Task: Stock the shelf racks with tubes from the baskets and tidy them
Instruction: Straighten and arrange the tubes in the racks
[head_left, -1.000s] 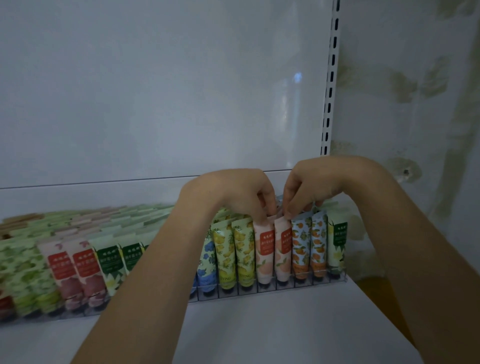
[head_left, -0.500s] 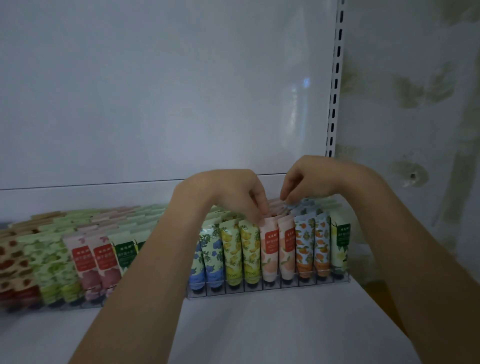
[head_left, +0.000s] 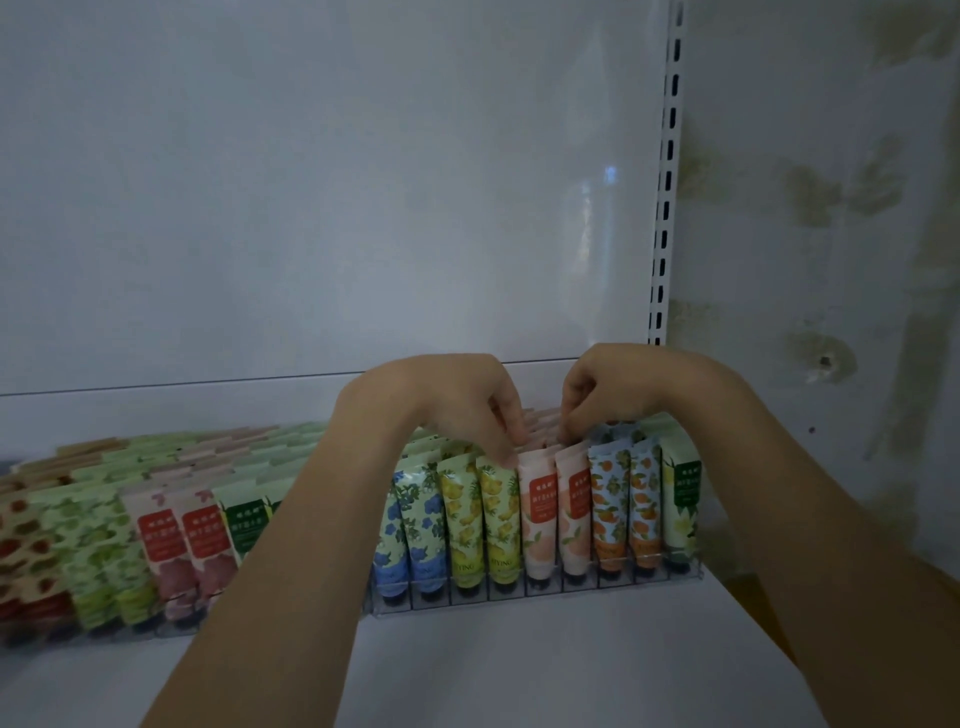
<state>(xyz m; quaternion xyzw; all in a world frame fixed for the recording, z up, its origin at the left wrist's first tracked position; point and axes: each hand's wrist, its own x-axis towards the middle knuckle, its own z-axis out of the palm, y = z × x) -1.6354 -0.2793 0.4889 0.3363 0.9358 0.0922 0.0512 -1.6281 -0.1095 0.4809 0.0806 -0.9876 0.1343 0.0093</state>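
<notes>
A clear divided rack (head_left: 519, 596) on the white shelf holds upright rows of tubes: blue-flower (head_left: 410, 525), yellow (head_left: 480, 519), peach with red labels (head_left: 540, 525), orange-fruit (head_left: 623, 514) and green-label (head_left: 683, 512). Both my hands hover over the two peach rows. My left hand (head_left: 447, 402) curls down, its fingertips on the crimped tops of the left peach row. My right hand (head_left: 618, 387) pinches the tops of the right peach row just behind the front tube. My left forearm hides part of the rack's left end.
A second rack (head_left: 104, 631) further left carries red-print, green and pink tubes. The white shelf board (head_left: 519, 670) lies in front. A slotted upright (head_left: 667, 208) and a stained wall (head_left: 831, 260) bound the right side. The shelf's back panel (head_left: 311, 208) stands close behind.
Both hands have stayed on the peach rows, fingertips shifting slightly back from the front tubes and a little apart. The tubes stand much as before.
</notes>
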